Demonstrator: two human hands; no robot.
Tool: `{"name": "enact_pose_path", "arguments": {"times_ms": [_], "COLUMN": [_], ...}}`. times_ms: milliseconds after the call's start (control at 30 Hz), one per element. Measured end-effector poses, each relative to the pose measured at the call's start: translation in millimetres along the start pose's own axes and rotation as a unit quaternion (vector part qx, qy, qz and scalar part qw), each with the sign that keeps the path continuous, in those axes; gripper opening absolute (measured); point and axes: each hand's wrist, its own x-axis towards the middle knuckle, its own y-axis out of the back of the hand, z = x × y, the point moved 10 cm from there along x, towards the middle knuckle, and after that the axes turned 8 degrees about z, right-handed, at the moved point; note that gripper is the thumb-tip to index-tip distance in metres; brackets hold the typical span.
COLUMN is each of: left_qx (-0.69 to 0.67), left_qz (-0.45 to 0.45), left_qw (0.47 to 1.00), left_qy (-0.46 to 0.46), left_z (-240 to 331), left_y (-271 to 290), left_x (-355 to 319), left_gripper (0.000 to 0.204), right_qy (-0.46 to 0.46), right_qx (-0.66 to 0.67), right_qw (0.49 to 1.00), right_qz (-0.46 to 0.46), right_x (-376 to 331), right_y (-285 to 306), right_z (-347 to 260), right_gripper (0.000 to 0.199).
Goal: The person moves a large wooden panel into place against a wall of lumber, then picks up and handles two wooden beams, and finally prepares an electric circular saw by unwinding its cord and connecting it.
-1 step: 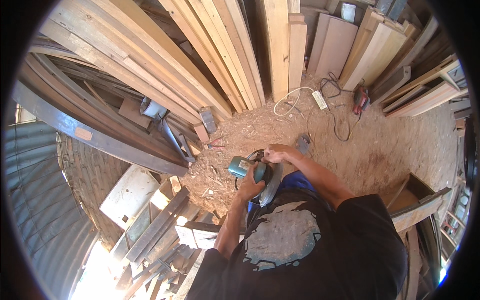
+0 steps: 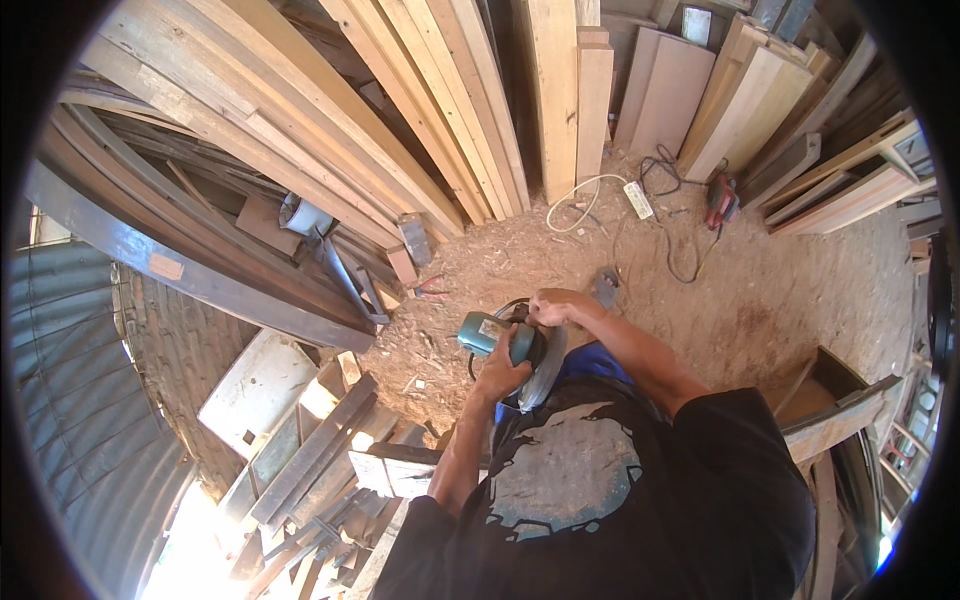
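Note:
Held close in front of my body is a teal handheld circular saw (image 2: 480, 335) with a dark middle and a curved grey guard (image 2: 546, 372). My left hand (image 2: 502, 374) is wrapped round its housing, thumb and fingers pressed to the teal body. At the far side of the saw, my right hand (image 2: 549, 306) is closed, fingers bent down against the tool's dark part. What those fingers pinch is hidden. A dark cord loops beside the saw.
Tall planks (image 2: 440, 110) lean along the far side. On the dusty floor lie red-handled pliers (image 2: 430, 290), a white power strip (image 2: 638, 199) with cords, and a red power tool (image 2: 721, 202). Scrap wood (image 2: 320, 450) is piled at left, and a wooden box (image 2: 835, 410) stands at right.

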Motion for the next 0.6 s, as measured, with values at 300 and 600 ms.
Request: {"name": "enact_pose_path", "arguments": {"times_ms": [300, 600], "left_qx": [0.027, 0.073], "left_qz": [-0.009, 0.055], "left_qw": [0.999, 0.996], "left_qy": [-0.038, 0.016], "left_z": [1, -11], "left_y": [-12, 5], "left_x": [2, 6], "left_gripper": [0.081, 0.076], "right_qy": [-0.086, -0.077], "right_qx": [0.187, 0.004], "right_qw": [0.978, 0.997], "right_qz": [0.039, 0.012], "right_x": [-25, -18], "right_y": [-5, -16], "right_z": [23, 5], "right_gripper": [0.04, 0.045]}}
